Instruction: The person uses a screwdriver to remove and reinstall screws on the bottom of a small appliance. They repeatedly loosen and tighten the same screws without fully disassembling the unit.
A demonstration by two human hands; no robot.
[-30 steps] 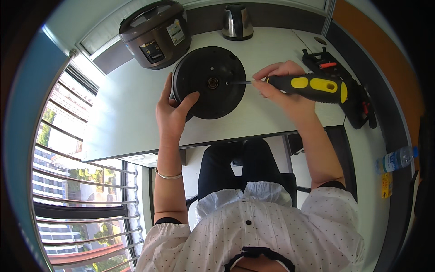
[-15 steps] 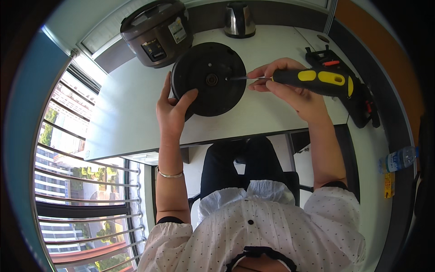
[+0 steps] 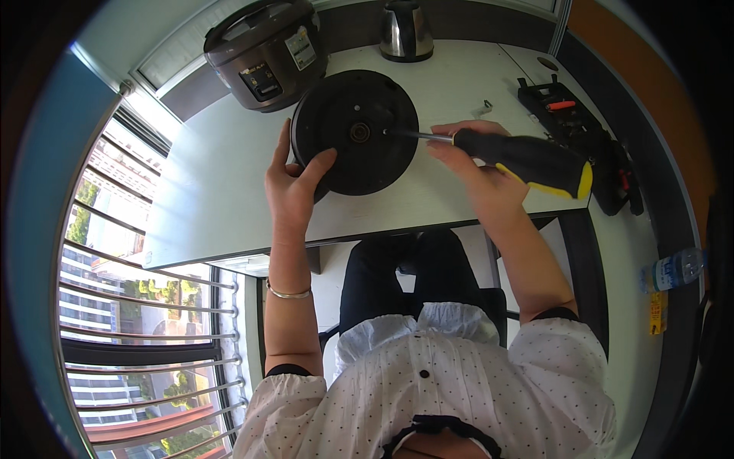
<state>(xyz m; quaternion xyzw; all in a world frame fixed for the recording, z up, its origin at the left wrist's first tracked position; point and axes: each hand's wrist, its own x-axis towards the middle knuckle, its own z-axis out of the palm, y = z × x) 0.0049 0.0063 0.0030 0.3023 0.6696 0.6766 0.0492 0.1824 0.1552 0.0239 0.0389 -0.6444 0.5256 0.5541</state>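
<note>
screwdriver (image 3: 527, 161) rolled, disc (image 3: 344, 122) apart from table edge (image 3: 397, 232)

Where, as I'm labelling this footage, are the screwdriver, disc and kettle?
Screwdriver (image 3: 511, 152): head view, on its black handle.
Disc (image 3: 359, 133): head view, on the ring at its centre.
Kettle (image 3: 402, 37): head view, on its body.

Wide room on my left over the white table (image 3: 206, 187), but just beyond the black disc (image 3: 359, 133) the rice cooker (image 3: 267, 55) blocks the way! On my right the screwdriver (image 3: 527, 156) juts across toward the tool case (image 3: 579, 126), while a lane runs between case and kettle (image 3: 407, 34), one small object (image 3: 483, 109) lying in it.
</note>
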